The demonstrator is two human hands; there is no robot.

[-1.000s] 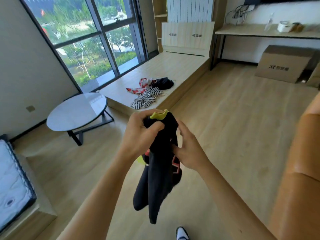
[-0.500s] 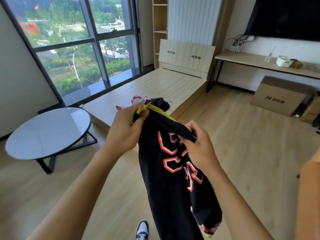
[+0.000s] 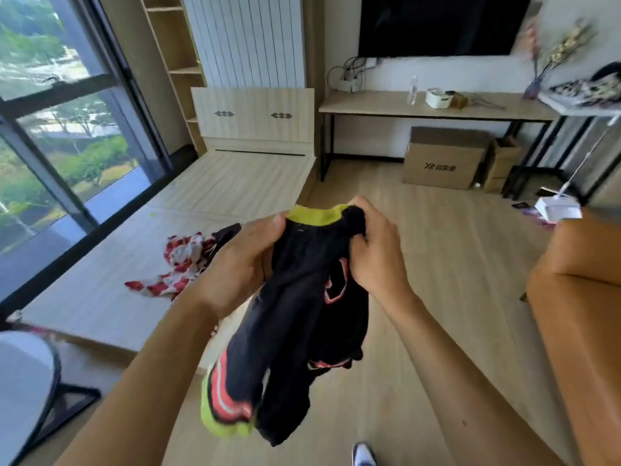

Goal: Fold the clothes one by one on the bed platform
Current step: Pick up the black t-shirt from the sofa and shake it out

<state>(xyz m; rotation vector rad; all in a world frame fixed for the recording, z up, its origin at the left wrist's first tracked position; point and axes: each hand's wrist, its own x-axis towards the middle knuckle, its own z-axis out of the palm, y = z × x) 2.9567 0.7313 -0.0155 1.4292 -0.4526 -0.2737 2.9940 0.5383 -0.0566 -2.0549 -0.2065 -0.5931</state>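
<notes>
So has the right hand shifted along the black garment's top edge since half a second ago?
Yes. The right hand now grips the black garment at its yellow collar, higher than before.

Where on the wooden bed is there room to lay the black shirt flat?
The bed platform is bare from the headboard down to the red-and-white clothes, and again along the window side. The near right edge is crowded: that pile lies there, partly behind the left hand.

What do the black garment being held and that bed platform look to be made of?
The black garment looks like soft, matte knit fabric: it bunches and hangs limp from both hands, with neon-yellow and red trim. The bed platform looks like pale wood or wood-look laminate: a streaked grain pattern and flat, low-sheen boards.
</notes>
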